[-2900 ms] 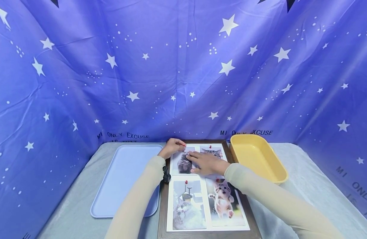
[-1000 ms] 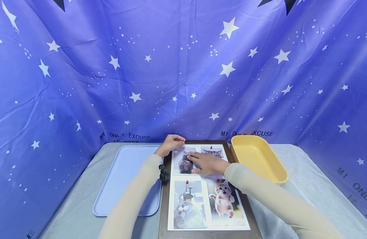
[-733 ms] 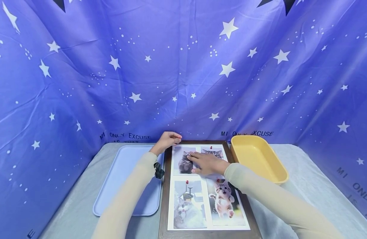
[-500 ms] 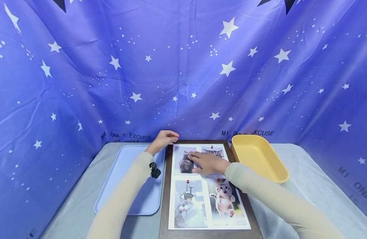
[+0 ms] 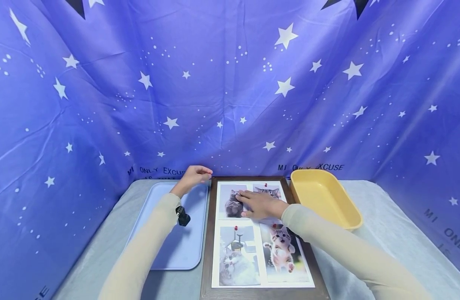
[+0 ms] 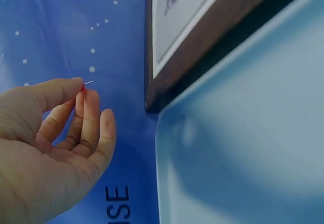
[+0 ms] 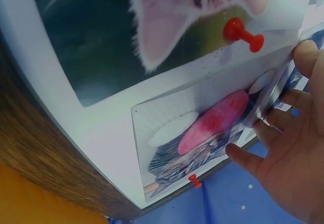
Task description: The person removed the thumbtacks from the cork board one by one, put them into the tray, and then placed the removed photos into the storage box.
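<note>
Pinched between the thumb and fingertips of my left hand (image 5: 190, 180) is a red push pin (image 6: 84, 86), its metal point sticking out. That hand is raised over the far end of the blue tray, left of the brown-framed board (image 5: 210, 250). My right hand (image 5: 261, 205) lies flat with fingers spread across the two upper cat photos. Its fingertips touch the grey cat photo (image 5: 233, 206), whose top edge shows no pin. The tabby photo (image 7: 167, 158) is partly covered by the hand and has a red pin (image 7: 194, 180).
Two lower photos, a white cat (image 5: 237, 266) and a leaping kitten (image 5: 280, 254), each carry a red pin. A light blue tray (image 5: 177, 258) lies left of the board. At the right stands a yellow tub (image 5: 327, 200). Star-printed blue cloth (image 5: 222, 104) hangs behind.
My left hand has moved from the top of the grey cat photo leftward, off the board and over the tray, carrying the push pin. The right hand has stayed in place.
</note>
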Motion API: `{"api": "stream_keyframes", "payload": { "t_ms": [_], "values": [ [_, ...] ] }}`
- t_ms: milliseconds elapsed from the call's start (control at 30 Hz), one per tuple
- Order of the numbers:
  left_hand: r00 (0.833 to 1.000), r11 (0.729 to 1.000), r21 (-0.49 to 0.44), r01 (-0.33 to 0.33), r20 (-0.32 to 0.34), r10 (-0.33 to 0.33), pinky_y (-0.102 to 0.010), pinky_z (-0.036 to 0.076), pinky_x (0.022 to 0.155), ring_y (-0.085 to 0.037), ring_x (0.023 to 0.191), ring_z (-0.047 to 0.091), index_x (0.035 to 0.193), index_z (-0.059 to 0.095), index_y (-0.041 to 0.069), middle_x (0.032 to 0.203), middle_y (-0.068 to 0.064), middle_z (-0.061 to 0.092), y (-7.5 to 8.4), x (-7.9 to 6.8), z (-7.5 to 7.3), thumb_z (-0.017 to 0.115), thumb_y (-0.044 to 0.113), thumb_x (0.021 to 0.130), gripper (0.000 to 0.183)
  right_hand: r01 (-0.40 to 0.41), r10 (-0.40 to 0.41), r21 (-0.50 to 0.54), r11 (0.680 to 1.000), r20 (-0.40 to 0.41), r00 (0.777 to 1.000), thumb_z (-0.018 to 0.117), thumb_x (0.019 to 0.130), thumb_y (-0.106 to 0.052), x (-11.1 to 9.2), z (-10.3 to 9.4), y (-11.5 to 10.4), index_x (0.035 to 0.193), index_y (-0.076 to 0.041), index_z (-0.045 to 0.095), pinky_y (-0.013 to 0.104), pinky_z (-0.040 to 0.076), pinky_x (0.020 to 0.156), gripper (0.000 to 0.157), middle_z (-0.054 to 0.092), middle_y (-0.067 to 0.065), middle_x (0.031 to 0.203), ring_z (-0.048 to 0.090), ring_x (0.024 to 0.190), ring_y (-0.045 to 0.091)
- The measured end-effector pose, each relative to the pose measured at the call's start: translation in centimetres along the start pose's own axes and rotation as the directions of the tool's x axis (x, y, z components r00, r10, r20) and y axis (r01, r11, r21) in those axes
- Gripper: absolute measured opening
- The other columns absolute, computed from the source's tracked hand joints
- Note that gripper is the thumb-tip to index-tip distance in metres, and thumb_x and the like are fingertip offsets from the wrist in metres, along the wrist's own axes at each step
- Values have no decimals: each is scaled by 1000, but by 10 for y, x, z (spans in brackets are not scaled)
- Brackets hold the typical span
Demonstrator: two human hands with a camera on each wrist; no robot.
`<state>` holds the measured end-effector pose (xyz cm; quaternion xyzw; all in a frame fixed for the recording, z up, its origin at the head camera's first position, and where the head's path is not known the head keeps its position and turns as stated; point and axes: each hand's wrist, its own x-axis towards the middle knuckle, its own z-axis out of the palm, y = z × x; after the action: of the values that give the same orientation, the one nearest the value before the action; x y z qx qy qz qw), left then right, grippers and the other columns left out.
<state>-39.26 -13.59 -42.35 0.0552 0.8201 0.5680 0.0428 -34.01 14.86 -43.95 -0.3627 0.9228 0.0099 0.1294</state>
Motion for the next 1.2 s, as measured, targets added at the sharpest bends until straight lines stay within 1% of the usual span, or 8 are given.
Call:
{"api": "stream_keyframes", "payload": {
  "t_ms": [67,200,267,433,500,700,1000,1200],
  "values": [
    [1000,1000,8,-1,-5,1,-53,53,102,-21,98,66,125,64,-12,118,-23,70,-3,-1,-4,62,2,97,31,-2,2,-4,1000,1,1000,46,105,-51,0,0,0,162,-19,26,53,25,126,68,20,7,171,24,156,32],
    [1000,1000,10,7,-6,-7,-54,52,104,-34,110,65,125,63,-13,123,-28,67,-8,-5,-11,61,2,98,31,-3,3,2,1000,-1,1000,47,105,-50,0,-1,0,162,-19,26,53,25,126,68,20,8,170,24,156,33],
    [1000,1000,12,7,-9,-7,-54,53,103,-37,109,65,125,63,-13,123,-30,67,-11,-5,-14,62,1,98,31,-3,3,2,1000,-1,1000,47,105,-50,0,-1,-1,162,-19,27,54,25,126,68,20,8,170,24,156,33],
    [999,999,46,18,-37,-17,-50,56,97,-32,97,65,122,65,-13,114,-23,72,-17,-8,-22,64,2,96,30,-7,7,-9,1000,4,1000,47,105,-51,1,-1,-1,162,-19,27,52,26,126,68,20,7,171,24,156,32],
    [999,998,56,32,-46,-30,-49,56,96,-28,96,65,122,66,-12,112,-20,73,-21,-8,-25,64,3,96,30,-7,7,-14,1000,4,1000,47,105,-51,1,0,-1,162,-19,27,52,27,126,69,21,7,170,24,156,32],
    [996,995,77,67,-67,-62,-44,58,92,-16,88,65,120,67,-10,115,-21,72,-30,-10,-31,66,4,96,28,-6,6,-24,1000,3,1000,49,104,-51,2,1,0,162,-18,28,53,27,125,69,22,8,170,25,155,33],
    [993,987,127,99,-74,-90,-36,58,82,-23,94,67,116,70,-9,115,-24,72,-42,-11,-33,66,3,96,23,-7,7,-26,1000,8,1000,47,105,-53,2,-1,0,162,-20,27,51,27,126,69,21,7,170,24,156,31],
    [994,979,179,96,-61,-86,-31,57,74,-19,88,65,113,71,-7,113,-23,73,-43,-11,-35,67,4,96,21,0,0,-12,1000,1,1000,47,105,-52,2,-1,0,162,-19,28,52,28,125,69,22,7,170,25,155,32]
  ]
}}
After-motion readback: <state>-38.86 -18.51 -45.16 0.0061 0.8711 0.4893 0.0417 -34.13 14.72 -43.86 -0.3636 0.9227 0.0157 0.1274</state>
